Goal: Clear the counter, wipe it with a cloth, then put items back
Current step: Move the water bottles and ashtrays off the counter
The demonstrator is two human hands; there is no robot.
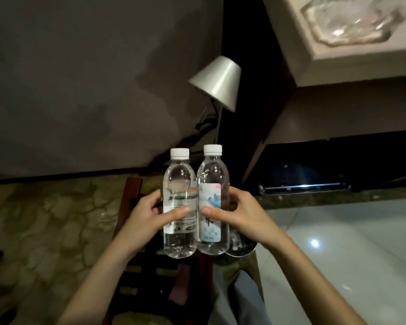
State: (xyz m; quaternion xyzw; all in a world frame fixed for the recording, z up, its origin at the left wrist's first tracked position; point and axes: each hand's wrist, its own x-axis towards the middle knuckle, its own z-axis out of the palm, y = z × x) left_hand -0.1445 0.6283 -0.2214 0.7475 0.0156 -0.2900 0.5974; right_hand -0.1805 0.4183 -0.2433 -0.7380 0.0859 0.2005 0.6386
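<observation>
Standing behind the two bottles, a lamp (217, 83) tilts its pale shade; a dark wooden chair (136, 273) sits below them; the left hand (148, 221) wraps the left bottle (179, 205), the right hand (242, 214) wraps the right bottle (213, 202), both upright, touching, held above the chair.

Both forearms bare, no sleeves in view; left hand (148, 216) and right hand (240, 213) without rings; fingers (174, 213) slim.

One view only — the head camera looks forward and down, close over both forearms, wide-angle, taking in floor (45, 221) near left and counter (352, 73) far right.
</observation>
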